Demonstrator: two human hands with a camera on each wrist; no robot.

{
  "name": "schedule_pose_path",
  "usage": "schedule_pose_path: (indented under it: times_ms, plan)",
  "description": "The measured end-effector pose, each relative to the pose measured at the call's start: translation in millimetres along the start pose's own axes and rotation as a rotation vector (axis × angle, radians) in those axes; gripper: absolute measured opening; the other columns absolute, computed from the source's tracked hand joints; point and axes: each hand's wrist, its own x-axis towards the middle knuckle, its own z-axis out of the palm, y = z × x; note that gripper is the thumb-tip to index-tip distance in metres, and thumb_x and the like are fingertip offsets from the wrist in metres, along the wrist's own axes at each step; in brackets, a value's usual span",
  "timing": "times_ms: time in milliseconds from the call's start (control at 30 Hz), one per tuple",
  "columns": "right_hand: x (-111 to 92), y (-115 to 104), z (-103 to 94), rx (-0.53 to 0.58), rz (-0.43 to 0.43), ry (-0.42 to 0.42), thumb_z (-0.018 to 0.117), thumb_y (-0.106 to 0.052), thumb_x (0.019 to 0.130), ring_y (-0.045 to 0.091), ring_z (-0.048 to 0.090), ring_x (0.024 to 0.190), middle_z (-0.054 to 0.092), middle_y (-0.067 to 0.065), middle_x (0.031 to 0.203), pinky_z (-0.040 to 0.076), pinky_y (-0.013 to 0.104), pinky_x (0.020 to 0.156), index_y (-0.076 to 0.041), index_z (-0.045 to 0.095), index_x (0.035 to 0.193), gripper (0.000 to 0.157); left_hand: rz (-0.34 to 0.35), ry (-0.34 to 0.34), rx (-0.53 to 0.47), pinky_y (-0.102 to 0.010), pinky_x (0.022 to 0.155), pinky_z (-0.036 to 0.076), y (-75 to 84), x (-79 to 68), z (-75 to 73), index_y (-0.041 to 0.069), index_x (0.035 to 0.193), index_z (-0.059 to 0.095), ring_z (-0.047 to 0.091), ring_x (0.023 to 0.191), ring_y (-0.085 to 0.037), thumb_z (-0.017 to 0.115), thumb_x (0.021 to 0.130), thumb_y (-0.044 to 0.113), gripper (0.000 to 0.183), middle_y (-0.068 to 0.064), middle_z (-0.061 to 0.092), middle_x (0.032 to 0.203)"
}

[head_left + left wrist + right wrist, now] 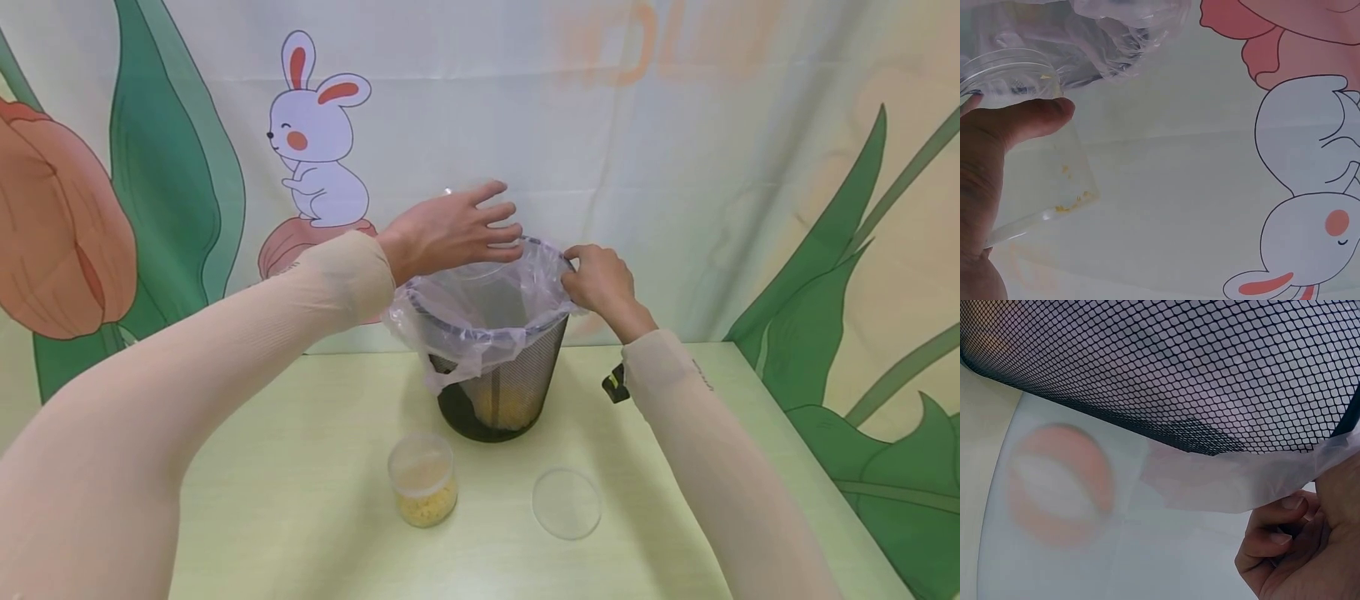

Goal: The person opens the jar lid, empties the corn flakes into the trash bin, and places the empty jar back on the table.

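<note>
My left hand (457, 229) grips a clear plastic jar (1054, 159), tipped with its mouth toward the bin's opening. A few yellow crumbs cling inside the jar near its bottom. In the head view the hand mostly hides this jar. Below is a black mesh wastebasket (551, 354), lined with a translucent plastic bag (480, 346) folded over its rim. Something yellowish shows through the mesh low in the basket. At the basket's right side, my right hand (603, 279) holds the rim and bag edge, its fingers (1266, 544) curled.
A second clear jar (423, 483), partly filled with yellow bits, stands on the pale table (300, 467) in front of the basket. To its right lies a round clear lid (566, 504). A printed cloth backdrop (465, 108) hangs close behind the basket.
</note>
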Motion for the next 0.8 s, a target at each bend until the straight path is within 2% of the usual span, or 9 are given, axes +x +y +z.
schedule_pose_path:
  times_ms: [200, 367, 567, 667, 800]
  plan:
    - [-0.5, 0.6, 1.0, 0.002, -0.003, 0.003, 0.049, -0.017, 0.090, 0.023, 0.046, 0.065, 0.067, 0.016, 0.118, 0.034, 0.030, 0.047, -0.012, 0.057, 0.137, 0.049, -0.036, -0.003, -0.044, -0.056, 0.123, 0.011, 1.9, -2.7, 0.6, 0.027, 0.156, 0.010, 0.021, 0.149, -0.032, 0.087, 0.071, 0.028, 0.114, -0.002, 0.022, 0.161]
    - [-0.8, 1.0, 1.8, 0.002, 0.000, 0.001, 0.049, -0.017, 0.090, 0.022, 0.045, 0.063, 0.068, 0.016, 0.116, 0.033, 0.029, 0.047, -0.012, 0.057, 0.138, 0.048, -0.039, 0.004, -0.095, -0.056, 0.123, 0.012, 1.4, -4.6, 0.9, 0.026, 0.156, 0.010, 0.022, 0.149, -0.032, 0.084, 0.074, 0.026, 0.111, -0.003, 0.022, 0.162]
    - [-1.6, -0.4, 0.2, 0.012, -0.008, 0.001, 0.050, -0.017, 0.091, 0.021, 0.046, 0.062, 0.068, 0.015, 0.110, 0.033, 0.029, 0.046, -0.012, 0.057, 0.138, 0.048, -0.145, 0.042, -0.103, -0.055, 0.123, 0.011, -11.0, -10.1, -1.5, 0.026, 0.156, 0.013, 0.023, 0.149, -0.032, 0.084, 0.076, 0.022, 0.107, -0.005, 0.026, 0.161]
    - [-1.5, -0.6, -0.8, 0.011, -0.007, 0.008, 0.050, -0.017, 0.091, 0.020, 0.044, 0.060, 0.067, 0.014, 0.102, 0.032, 0.028, 0.046, -0.011, 0.057, 0.138, 0.048, -0.132, 0.047, -0.099, -0.055, 0.123, 0.012, -12.0, -9.8, -3.5, 0.026, 0.156, 0.013, 0.023, 0.149, -0.032, 0.084, 0.075, 0.022, 0.108, -0.005, 0.025, 0.161]
    - [-1.4, -0.7, -0.6, 0.009, -0.002, -0.007, 0.050, -0.017, 0.091, 0.020, 0.044, 0.060, 0.067, 0.014, 0.101, 0.032, 0.028, 0.045, -0.011, 0.056, 0.138, 0.048, -0.085, 0.019, -0.113, -0.055, 0.123, 0.011, -6.3, -7.9, -3.7, 0.026, 0.157, 0.011, 0.021, 0.150, -0.032, 0.085, 0.074, 0.024, 0.111, -0.005, 0.022, 0.162]
